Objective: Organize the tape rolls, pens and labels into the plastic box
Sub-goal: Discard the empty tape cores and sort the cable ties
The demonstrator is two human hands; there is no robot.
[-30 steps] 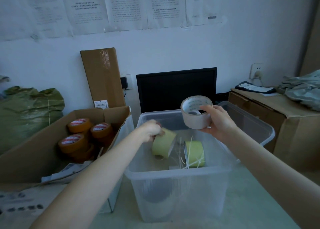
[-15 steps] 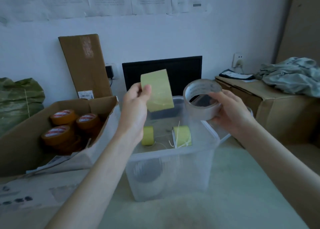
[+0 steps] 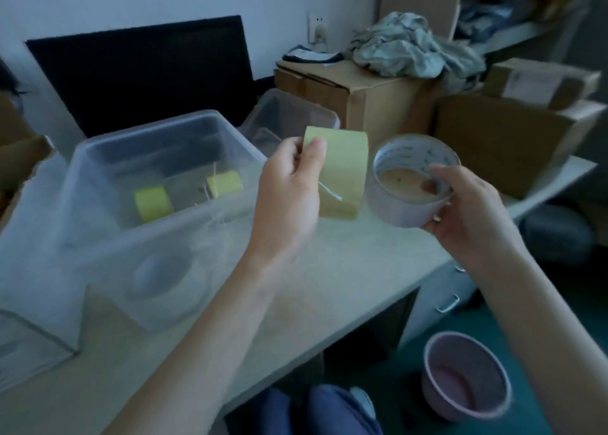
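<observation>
My left hand point(image 3: 289, 191) pinches a yellow-green tape roll point(image 3: 342, 174) by its edge, held above the table to the right of the clear plastic box point(image 3: 98, 247). A thin white string hangs from that roll. My right hand point(image 3: 467, 211) grips a wide whitish tape roll point(image 3: 408, 184), its hollow facing up, right beside the yellow-green one. Inside the box lie two smaller yellow-green rolls point(image 3: 153, 201) point(image 3: 225, 183) with loose white strings between them.
The box's clear lid point(image 3: 292, 115) leans behind it, by a black monitor point(image 3: 141, 72). Cardboard boxes point(image 3: 358, 95) with crumpled cloth point(image 3: 408, 46) stand at the back right. A pink bin point(image 3: 467, 378) sits on the floor under the table's edge.
The view has swung right and down. Both hands carried their rolls rightward, away from above the box, out over the table. The cardboard box of orange tape rolls has left the view.
</observation>
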